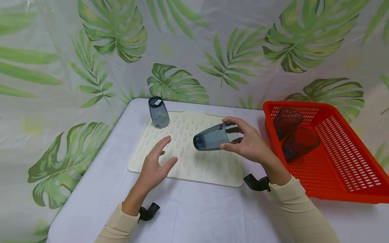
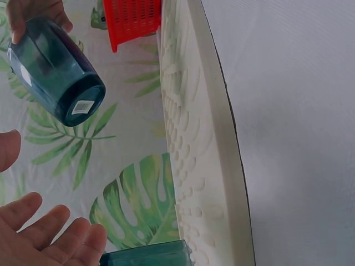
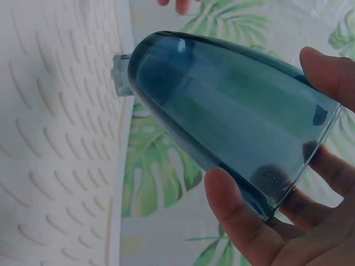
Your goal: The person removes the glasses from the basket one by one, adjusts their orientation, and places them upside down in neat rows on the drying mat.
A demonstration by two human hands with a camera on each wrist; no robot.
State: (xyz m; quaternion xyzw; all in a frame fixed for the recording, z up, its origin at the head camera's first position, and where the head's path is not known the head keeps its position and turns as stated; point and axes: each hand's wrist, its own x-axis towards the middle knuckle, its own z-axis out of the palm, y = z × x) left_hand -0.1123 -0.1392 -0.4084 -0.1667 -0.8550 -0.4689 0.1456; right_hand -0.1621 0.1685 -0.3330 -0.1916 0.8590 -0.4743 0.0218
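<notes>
My right hand grips a blue glass tumbler by its rim end. The tumbler is tilted nearly on its side above the cream ribbed mat, its thick base toward the left. In the left wrist view a white label shows on the base of this tumbler. My left hand is held over the mat's left part, fingers spread, touching nothing. A second blue tumbler stands upside down at the mat's far left corner, a white label on its upturned base.
To the right stands a red plastic basket with slotted walls. Inside it, along its left side, lie two dark-looking glasses, a far one and a nearer one. A leaf-print sheet hangs behind the white-covered table.
</notes>
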